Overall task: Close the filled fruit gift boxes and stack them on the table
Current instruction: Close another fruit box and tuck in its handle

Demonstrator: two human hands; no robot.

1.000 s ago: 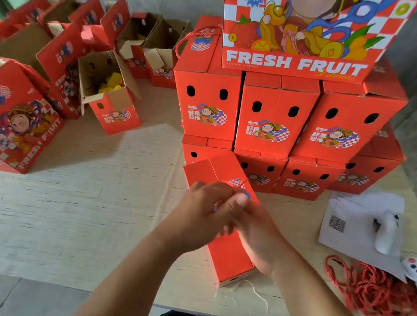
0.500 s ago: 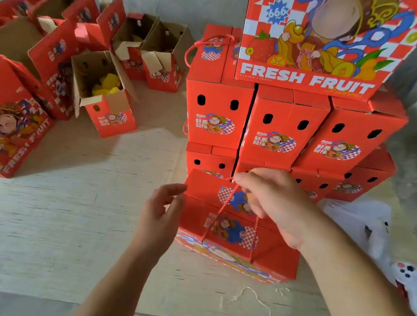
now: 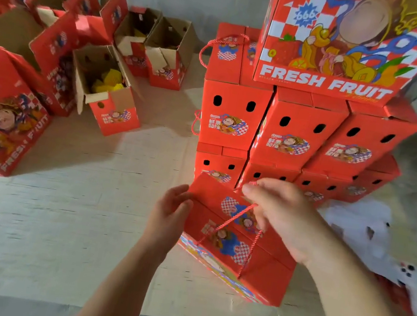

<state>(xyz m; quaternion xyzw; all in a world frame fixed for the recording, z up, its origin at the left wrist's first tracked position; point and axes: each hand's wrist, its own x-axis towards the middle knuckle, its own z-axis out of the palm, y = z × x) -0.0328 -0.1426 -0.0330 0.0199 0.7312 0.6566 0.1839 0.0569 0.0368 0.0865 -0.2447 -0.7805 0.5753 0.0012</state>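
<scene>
Head view: I note my right hand point(image 3: 282, 217) pinching the rope handle point(image 3: 230, 220) of the closed box point(image 3: 260, 274) before the stack point(image 3: 297, 133); left hand point(image 3: 168, 217) grips its end. The box could swing into the stack.

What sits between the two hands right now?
In the head view, the closed red gift box sits between the left hand and right hand, which holds its rope handle.
</scene>
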